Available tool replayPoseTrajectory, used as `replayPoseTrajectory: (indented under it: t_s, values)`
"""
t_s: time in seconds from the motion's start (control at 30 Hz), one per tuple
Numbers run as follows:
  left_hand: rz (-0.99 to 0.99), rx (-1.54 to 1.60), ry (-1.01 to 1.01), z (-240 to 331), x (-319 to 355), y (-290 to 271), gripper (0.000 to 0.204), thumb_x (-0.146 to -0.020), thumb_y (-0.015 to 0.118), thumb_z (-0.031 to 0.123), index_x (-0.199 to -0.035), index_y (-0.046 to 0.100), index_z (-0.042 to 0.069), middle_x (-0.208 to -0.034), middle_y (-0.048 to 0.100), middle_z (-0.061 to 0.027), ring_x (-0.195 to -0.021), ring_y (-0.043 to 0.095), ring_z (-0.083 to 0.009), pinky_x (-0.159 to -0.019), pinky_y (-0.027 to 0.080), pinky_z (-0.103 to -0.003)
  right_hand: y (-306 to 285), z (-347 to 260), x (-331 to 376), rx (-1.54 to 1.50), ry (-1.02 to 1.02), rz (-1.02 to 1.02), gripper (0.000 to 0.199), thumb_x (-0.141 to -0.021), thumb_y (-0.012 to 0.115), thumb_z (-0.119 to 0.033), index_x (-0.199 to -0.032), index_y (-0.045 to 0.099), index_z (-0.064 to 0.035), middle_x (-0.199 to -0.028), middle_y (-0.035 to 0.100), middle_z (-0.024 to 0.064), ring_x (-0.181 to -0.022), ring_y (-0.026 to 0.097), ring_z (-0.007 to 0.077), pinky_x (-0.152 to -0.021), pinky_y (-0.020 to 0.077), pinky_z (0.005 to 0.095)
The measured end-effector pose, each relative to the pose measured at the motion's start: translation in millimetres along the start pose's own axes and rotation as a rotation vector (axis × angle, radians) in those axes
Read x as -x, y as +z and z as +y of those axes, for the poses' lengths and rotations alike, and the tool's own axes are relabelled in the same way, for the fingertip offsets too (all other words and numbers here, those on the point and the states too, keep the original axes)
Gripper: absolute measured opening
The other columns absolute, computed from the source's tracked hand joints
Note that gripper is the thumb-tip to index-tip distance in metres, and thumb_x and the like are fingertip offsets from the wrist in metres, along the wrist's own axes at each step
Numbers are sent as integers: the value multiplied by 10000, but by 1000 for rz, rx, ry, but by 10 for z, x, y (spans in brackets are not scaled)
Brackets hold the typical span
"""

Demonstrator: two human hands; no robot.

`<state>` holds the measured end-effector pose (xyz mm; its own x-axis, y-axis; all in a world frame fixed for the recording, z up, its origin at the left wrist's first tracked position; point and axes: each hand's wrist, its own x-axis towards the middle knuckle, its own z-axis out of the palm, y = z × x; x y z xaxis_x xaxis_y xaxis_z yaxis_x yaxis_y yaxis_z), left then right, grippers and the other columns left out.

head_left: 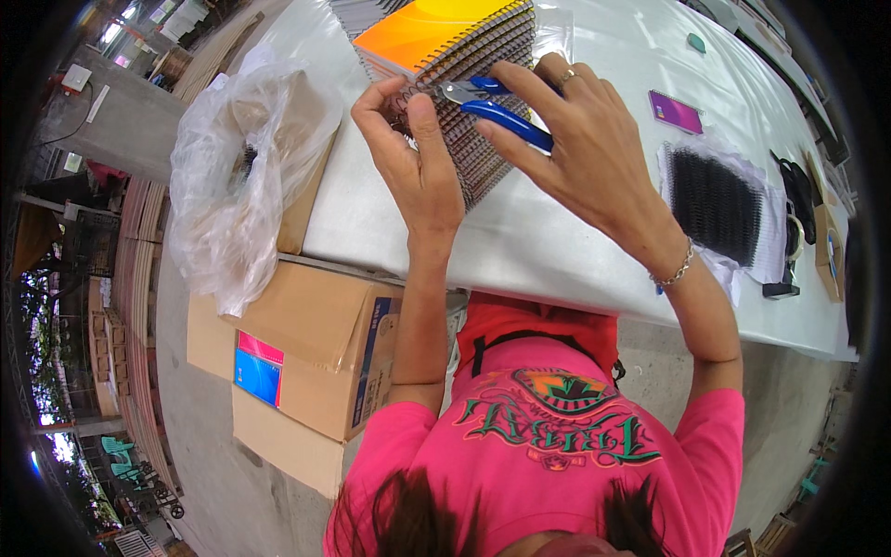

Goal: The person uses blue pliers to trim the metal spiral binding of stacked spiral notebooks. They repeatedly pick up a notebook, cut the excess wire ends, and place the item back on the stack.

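Observation:
A thick stack of spiral-bound notebooks (492,97) lies on the table in front of me, its top cover orange and yellow (432,32). My left hand (418,167) grips a notebook at the stack's near left corner. Its index finger and thumb curve around the coil end there; the other fingers are mostly hidden. Blue-handled wire cutters (509,123) are in my right hand (594,139), which comes over the stack from the right. The cutters' metal jaws (457,92) point left, close to the coil beside my left thumb. Whether the jaws touch the wire, I cannot tell.
A crumpled clear plastic bag (246,158) bulges at the left table edge. Below it stands a cardboard box (306,325) with a pink-and-blue notebook (259,369) on a flap. Right: a purple notebook (676,112), black coils (715,204) on white wrap, and a tape dispenser (784,278).

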<state>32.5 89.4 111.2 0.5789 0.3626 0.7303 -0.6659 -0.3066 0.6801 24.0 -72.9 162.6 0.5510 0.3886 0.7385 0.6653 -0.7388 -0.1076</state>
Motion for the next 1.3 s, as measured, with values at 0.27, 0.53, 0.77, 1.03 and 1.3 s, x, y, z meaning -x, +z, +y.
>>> replayPoseTrajectory:
  t_s: [0.27, 0.53, 0.77, 1.03, 1.3]
  values:
    - [-30, -15, -103, 64, 17, -37, 287, -1086, 447, 291, -1146, 457, 10, -1071, 471, -65, -991, 447, -137, -930, 381, -286, 70, 11, 20, -77, 101, -86, 397, -892, 702, -412, -1156, 650, -120, -847, 653, 97, -714, 668, 303, -621, 529, 397]
    - [70, 174, -121, 23, 7, -3, 289, -1077, 431, 251, -1199, 437, -11, -1105, 490, -112, -1009, 471, -179, -930, 384, -326, 17, 39, 97, -3, 67, -16, 434, -887, 687, -446, -1173, 655, -121, -1003, 631, 124, -919, 617, 305, -806, 475, 424]
    - [-58, 46, -35, -71, 65, -52, 309, -1079, 458, 269, -1250, 430, 14, -1157, 483, -81, -1045, 470, -143, -958, 386, -306, 86, 46, 79, -16, 37, 3, 444, -869, 703, -455, -1170, 670, -130, -1028, 640, 123, -908, 616, 295, -808, 470, 415]
    - [-64, 27, -64, -39, 102, -40, 280, -1076, 468, 247, -1218, 435, 9, -1132, 485, -83, -1053, 465, -148, -961, 380, -309, 129, 28, 91, -120, 129, -125, 364, -881, 696, -454, -1038, 669, -127, -873, 685, 100, -717, 684, 292, -644, 529, 409]
    - [20, 66, -76, -35, 100, -11, 314, -1096, 387, 289, -1243, 428, 15, -1131, 458, -82, -1054, 455, -155, -970, 376, -306, 68, 39, 173, -75, 105, -17, 404, -887, 687, -448, -1119, 665, -119, -982, 665, 130, -856, 656, 310, -750, 504, 422]
